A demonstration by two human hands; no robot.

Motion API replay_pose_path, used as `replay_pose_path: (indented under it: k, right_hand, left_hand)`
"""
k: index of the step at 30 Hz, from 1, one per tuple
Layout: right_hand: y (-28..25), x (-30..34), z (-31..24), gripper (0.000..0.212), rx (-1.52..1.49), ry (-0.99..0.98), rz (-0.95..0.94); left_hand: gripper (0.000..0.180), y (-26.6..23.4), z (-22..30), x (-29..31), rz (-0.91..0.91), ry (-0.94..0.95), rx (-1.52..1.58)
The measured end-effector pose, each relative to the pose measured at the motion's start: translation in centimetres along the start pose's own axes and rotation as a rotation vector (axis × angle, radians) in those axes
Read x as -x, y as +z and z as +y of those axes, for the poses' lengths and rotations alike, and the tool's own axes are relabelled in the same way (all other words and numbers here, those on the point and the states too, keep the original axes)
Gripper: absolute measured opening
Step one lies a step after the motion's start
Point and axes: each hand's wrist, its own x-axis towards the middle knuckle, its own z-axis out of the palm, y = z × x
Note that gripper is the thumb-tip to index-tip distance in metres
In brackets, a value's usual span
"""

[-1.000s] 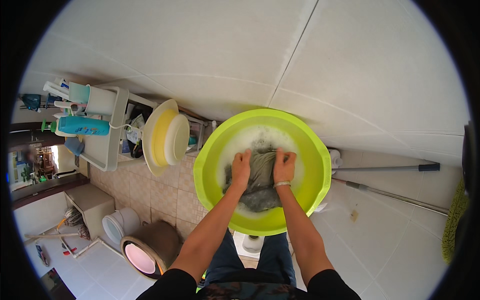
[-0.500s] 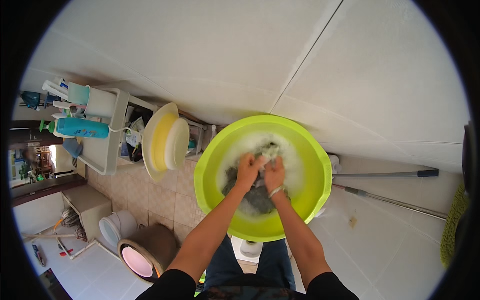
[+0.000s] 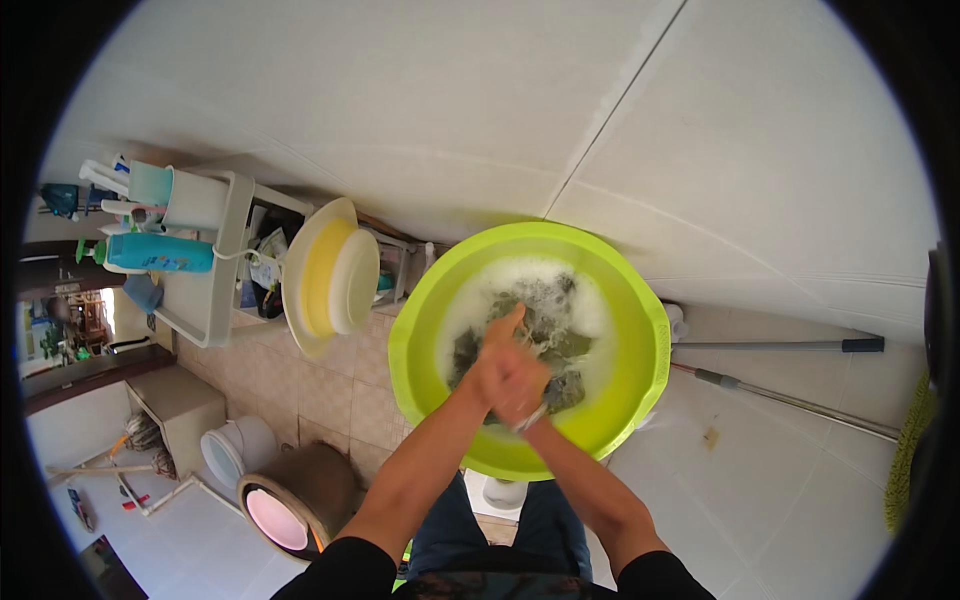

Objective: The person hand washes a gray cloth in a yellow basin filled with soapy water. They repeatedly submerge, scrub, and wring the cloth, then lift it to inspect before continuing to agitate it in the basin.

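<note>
Green basin (image 3: 403,350): around the fingers on all sides
White suds (image 3: 588,300): in it, beyond the fingers
Dark wet cloth (image 3: 568,345): among the suds, left and right of the fingers
Left hand (image 3: 490,362): one digit stretched forward, grasp cannot be told
Right hand (image 3: 522,385): blurred, overlapping the left; finger state cannot be told
Pale wristband (image 3: 530,418): behind the right fingers

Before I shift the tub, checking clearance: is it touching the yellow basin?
Apart: the head view shows a gap, with floor visible between tub and basin.
</note>
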Motion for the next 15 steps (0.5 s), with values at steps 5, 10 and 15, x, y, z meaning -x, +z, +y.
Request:
replay_pose_path:
  k: [5, 10, 15]
  right_hand:
    - [-3.6, -2.3, 10.9, 0.027, 0.551, 0.230, -0.242]
    - [-2.7, -2.8, 11.0, 0.036, 0.360, 0.704, -0.024]
    - [-1.8, 0.6, 13.7, 0.043, 0.523, 0.937, -0.283]
  left_hand:
    - [0.026, 8.1, 0.3, -1.3, 0.578, -0.182, -0.292]
    - [0.041, 4.1, 1.7, -0.8, 0.855, 0.095, -0.410]
    - [0.036, 0.9, -1.4, -1.1, 0.629, -0.140, -1.612]
